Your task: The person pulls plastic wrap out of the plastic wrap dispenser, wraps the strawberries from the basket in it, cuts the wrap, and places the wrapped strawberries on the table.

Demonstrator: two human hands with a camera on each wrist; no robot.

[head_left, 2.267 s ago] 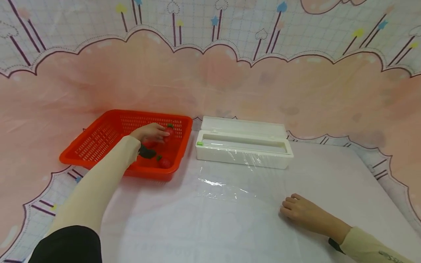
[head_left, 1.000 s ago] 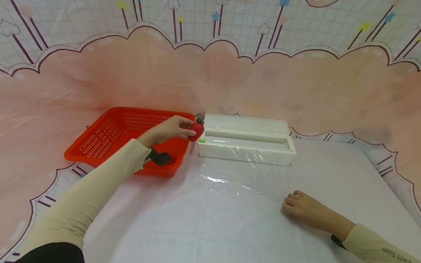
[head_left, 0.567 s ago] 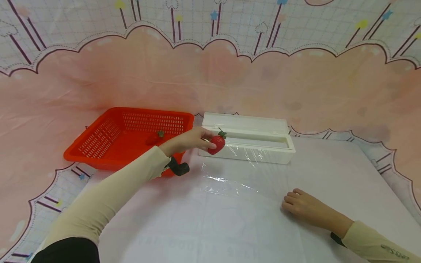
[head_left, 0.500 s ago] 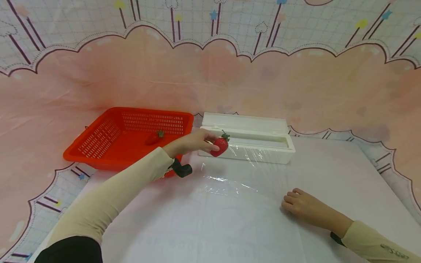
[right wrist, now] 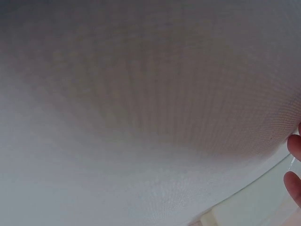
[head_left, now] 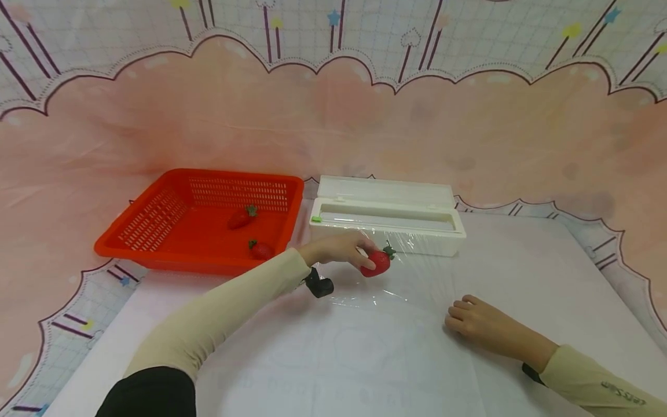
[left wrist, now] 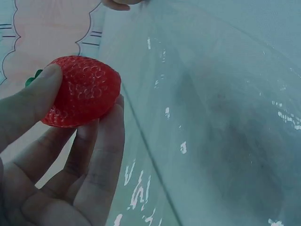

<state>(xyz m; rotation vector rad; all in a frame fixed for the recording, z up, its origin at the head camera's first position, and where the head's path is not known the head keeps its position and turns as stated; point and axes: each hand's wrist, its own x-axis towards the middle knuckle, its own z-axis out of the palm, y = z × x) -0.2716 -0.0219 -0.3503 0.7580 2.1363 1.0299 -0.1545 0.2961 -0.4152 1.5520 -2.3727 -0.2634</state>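
Note:
My left hand (head_left: 340, 247) pinches a red strawberry (head_left: 377, 264) with a green leafy top, above the clear plastic film (head_left: 419, 281) spread over the table. In the left wrist view, thumb and fingers hold the strawberry (left wrist: 87, 92) from opposite sides, and the glossy film (left wrist: 221, 136) lies beyond it. My right hand (head_left: 476, 324) rests on the white table to the right of the film, fingers loosely curled and nothing seen in them. Only its fingertips (right wrist: 294, 147) enter the right wrist view. A white film box (head_left: 385, 192) stands at the back with its lid raised.
An orange-red plastic basket (head_left: 172, 263) stands at the left, holding two more strawberries, one farther back (head_left: 239, 219) and one nearer the front (head_left: 260, 250). A patterned cloth backdrop (head_left: 333, 127) rises behind the table.
The left hand has lifted a strawberry out of the basket and carried it rightward and nearer, past the box's front, over the film. The right hand has stayed in place.

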